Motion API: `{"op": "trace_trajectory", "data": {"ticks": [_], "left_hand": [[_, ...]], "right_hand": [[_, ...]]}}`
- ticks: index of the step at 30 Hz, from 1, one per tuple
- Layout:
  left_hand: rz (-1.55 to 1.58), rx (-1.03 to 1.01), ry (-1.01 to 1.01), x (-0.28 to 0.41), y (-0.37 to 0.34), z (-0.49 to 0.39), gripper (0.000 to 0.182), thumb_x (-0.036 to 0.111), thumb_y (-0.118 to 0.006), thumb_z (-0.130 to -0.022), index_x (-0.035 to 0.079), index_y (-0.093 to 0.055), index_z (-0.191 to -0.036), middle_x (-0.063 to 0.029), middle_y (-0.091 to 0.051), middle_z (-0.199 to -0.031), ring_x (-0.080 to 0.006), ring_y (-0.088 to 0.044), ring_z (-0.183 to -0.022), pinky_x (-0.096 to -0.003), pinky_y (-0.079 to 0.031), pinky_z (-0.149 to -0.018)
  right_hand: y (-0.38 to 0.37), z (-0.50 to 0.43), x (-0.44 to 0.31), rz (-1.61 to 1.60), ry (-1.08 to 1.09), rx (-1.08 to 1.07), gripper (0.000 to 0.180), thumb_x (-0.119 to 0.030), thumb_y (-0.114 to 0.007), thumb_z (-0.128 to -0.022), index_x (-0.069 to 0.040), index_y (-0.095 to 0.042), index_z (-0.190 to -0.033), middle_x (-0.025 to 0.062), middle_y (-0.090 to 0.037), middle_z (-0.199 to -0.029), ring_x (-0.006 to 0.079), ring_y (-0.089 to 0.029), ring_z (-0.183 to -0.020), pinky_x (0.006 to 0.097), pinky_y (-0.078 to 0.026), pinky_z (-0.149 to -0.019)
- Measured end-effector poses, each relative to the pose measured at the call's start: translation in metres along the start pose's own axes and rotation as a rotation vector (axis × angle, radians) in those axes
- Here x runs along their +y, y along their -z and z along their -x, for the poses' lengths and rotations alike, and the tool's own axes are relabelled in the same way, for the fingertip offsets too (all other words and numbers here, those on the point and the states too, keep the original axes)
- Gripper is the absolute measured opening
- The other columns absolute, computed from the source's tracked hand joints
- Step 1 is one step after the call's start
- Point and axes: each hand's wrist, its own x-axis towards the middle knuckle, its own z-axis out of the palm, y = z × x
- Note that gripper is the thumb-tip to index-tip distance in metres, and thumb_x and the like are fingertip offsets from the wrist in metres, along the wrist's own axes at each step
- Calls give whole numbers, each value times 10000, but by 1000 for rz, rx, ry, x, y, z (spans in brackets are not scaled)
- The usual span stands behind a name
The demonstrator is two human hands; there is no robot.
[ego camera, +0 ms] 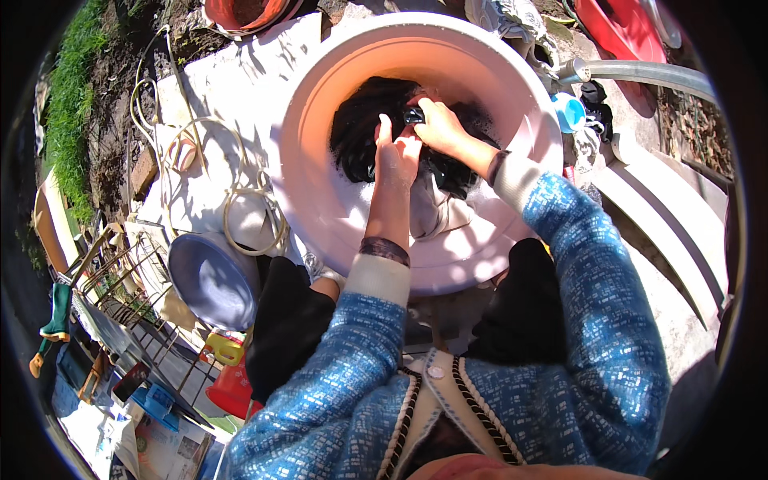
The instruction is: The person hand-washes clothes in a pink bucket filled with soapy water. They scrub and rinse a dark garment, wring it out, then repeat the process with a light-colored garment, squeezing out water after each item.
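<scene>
A large pale plastic basin [306,198] stands before me between my knees. Dark wet cloth [363,132] lies in sudsy water inside it. A light grey cloth [441,210] rests nearer to me, partly in the suds. My right hand [441,123] grips a bit of shiny black wet cloth [414,115] above the water. Close beside it on the left, my left hand [397,150] has its thumb or a finger raised and the others curled at the same cloth; whether they pinch it is hidden. Some reddish cloth or skin shows behind my right fingers.
Left of the basin lie a coiled pale hose [227,207] and a blue-grey bowl [213,282]. A wire rack [153,318] stands lower left, near a red container [231,387]. Sneakers [510,24], a light blue cup [568,113] and a grey pipe [648,71] are at the right.
</scene>
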Motion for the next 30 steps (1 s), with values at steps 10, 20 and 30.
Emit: {"op": "trace_trajectory", "data": {"ticks": [10,20,30], "left_hand": [[-151,141,6,-33,-34,27,417,364,-467,-1040,48,-562,-1295,-133,-607,-1257,-230,-593,-1159,-412,-505,-987],[-90,152,-101,15,-14,14,81,101,-585,-755,49,-595,-816,-70,-622,-786,-245,-633,-744,-365,-542,-738],[-61,-282,-114,1,-54,29,647,552,-560,-977,33,-501,-1359,-109,-592,-1285,-249,-545,-1199,-396,-415,-1078]], "right_hand": [[35,20,-55,-5,15,130,368,-393,-609,-842,-60,-699,-971,196,-708,-935,393,-675,-922,467,-537,-815],[30,55,-21,79,0,-201,258,-255,-630,-881,-32,-669,-1004,232,-681,-987,411,-653,-969,487,-504,-852],[-12,10,-2,-16,281,233,712,-132,-661,-883,-272,-351,-1509,270,-380,-1359,477,-542,-1201,492,-481,-1033]]}}
